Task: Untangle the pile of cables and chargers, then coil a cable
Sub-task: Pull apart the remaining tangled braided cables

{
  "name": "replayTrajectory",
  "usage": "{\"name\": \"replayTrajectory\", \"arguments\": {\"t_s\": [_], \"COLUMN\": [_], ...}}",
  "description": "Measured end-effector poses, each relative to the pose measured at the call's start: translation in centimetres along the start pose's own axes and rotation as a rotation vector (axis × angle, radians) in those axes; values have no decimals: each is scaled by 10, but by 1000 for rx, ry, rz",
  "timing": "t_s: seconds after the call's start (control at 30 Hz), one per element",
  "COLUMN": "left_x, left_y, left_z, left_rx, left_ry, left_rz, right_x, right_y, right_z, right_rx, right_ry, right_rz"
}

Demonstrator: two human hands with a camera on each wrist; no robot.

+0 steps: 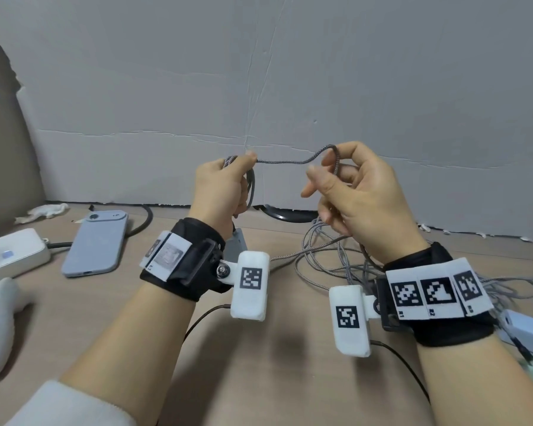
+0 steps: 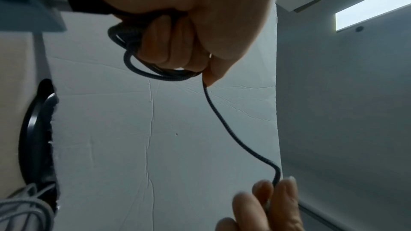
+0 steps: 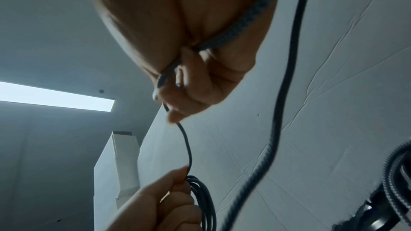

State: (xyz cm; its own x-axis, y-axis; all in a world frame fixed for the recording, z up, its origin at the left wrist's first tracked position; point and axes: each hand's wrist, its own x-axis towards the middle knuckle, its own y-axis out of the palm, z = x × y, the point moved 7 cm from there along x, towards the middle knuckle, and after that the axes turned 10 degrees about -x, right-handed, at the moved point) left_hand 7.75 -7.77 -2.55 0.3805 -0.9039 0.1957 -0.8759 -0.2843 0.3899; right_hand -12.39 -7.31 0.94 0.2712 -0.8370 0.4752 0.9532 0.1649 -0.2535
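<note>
Above the bench, the left hand grips several finished loops of the grey braided cable, while the right hand pinches the strand stretched between them, its remaining length trailing down into the tangled pile beside a phone.

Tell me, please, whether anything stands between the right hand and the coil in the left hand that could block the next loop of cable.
Nothing visible does. The braided cable spans open air from the left hand, which grips the coil, to the right hand, which pinches it. The loose cable pile lies below on the table, apart from that span.
</note>
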Motion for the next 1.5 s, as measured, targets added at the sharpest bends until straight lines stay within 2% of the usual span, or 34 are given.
{"name": "replayTrajectory", "arguments": {"t_s": [0.1, 0.17, 0.23, 0.3, 0.4, 0.5, 0.57, 0.63, 0.77, 0.9, 1.03, 1.17, 1.33, 1.4, 1.5], "left_x": [1, 1, -1, -10, -28, -43, -49, -47, -27, -12, -12, -16, -14, -20, -29], "left_y": [-4, -2, 6, 23, 47, 64, 71, 71, 57, 40, 37, 37, 39, 43, 51], "left_z": [1, 4, 12, 20, 22, 17, 9, 0, -16, -20, -18, -11, -1, -5, -7], "left_rx": [52, 88, 138, 165, 64, -150, -300, -431, -586, -510, -391, -25, 446, 492, 532], "left_ry": [14, -3, -85, -201, -347, -457, -481, -448, -293, -100, 30, 154, 218, 226, 152], "left_rz": [-20, 17, 145, 343, 606, 781, 848, 809, 614, 421, 340, 364, 351, 394, 540], "right_x": [2, 3, 4, 9, 20, 33, 38, 37, 23, 6, -3, -3, 5, 8, 11], "right_y": [-5, -10, -19, -34, -52, -47, -24, 5, 39, 58, 70, 68, 50, 44, 39], "right_z": [1, 1, -6, -13, -21, -21, -20, -22, -29, -14, 2, 15, 30, 29, 22], "right_rx": [15, 21, 1, -112, -323, -518, -650, -817, -1044, -1155, -1240, -1224, -1162, -1136, -1083], "right_ry": [-43, -70, -68, -58, -22, -15, -19, -27, -6, -96, -152, -195, -236, -220, -171], "right_rz": [-72, -146, -264, -394, -531, -497, -342, -158, 151, 359, 518, 514, 310, 262, 269]}}
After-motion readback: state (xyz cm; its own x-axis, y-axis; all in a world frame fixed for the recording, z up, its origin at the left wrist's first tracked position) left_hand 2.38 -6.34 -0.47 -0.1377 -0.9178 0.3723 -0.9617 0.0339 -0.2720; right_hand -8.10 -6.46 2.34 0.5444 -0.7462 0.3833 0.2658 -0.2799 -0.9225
